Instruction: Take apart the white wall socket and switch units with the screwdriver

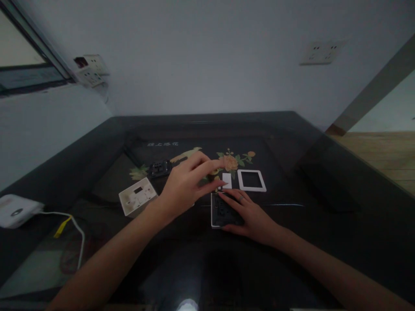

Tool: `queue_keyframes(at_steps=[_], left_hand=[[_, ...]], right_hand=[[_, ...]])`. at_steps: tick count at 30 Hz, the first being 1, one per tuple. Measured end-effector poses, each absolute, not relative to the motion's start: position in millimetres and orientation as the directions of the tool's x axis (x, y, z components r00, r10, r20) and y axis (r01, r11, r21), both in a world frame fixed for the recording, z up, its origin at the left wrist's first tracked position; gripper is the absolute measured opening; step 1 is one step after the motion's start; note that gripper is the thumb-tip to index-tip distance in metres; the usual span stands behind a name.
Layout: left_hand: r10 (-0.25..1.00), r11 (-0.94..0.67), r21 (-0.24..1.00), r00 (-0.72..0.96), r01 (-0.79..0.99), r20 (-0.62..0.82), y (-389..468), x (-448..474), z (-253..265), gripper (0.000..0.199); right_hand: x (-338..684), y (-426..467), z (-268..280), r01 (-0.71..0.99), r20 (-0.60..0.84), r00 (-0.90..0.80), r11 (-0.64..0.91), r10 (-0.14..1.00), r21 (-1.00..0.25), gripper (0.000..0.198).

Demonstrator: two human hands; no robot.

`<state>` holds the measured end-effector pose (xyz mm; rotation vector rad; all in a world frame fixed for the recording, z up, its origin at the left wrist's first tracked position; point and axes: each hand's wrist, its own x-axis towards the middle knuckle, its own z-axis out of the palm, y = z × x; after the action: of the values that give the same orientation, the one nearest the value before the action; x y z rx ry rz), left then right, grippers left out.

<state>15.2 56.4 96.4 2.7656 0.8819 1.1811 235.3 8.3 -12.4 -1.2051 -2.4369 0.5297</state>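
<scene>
My right hand (251, 214) grips a black-backed wall plate (223, 211) with a white edge, flat on the dark table; its fingers lie over the far side and the thumb at the near side. My left hand (188, 181) reaches in above the table, with index finger and thumb apart and nothing visible between them. Close to its thumb tip is a small white rectangular piece (227, 178); whether they touch, I cannot tell. A white square frame (263, 181) lies to the right. Left of my left hand are an open white mounting box (131, 207) and a black module (157, 169).
The glossy dark table (308, 242) has a printed flower pattern (231, 162). At the left edge sits a white device (19, 211) with a white cable (83, 242) and a yellow tag (61, 227). Wall sockets (320, 52) are on the wall behind.
</scene>
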Motion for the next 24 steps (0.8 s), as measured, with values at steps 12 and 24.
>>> queue_keyframes(at_steps=[12, 24], left_hand=[[0.57, -0.821, 0.352, 0.601, 0.45, 0.56, 51, 12, 107, 0.036], [0.524, -0.846, 0.376, 0.726, 0.379, 0.445, 52, 4, 120, 0.046]], right_hand=[[235, 8, -12, 0.671, 0.149, -0.567, 0.558, 0.81, -0.488, 0.081], [235, 8, -9, 0.681, 0.13, -0.571, 0.556, 0.811, -0.476, 0.08]])
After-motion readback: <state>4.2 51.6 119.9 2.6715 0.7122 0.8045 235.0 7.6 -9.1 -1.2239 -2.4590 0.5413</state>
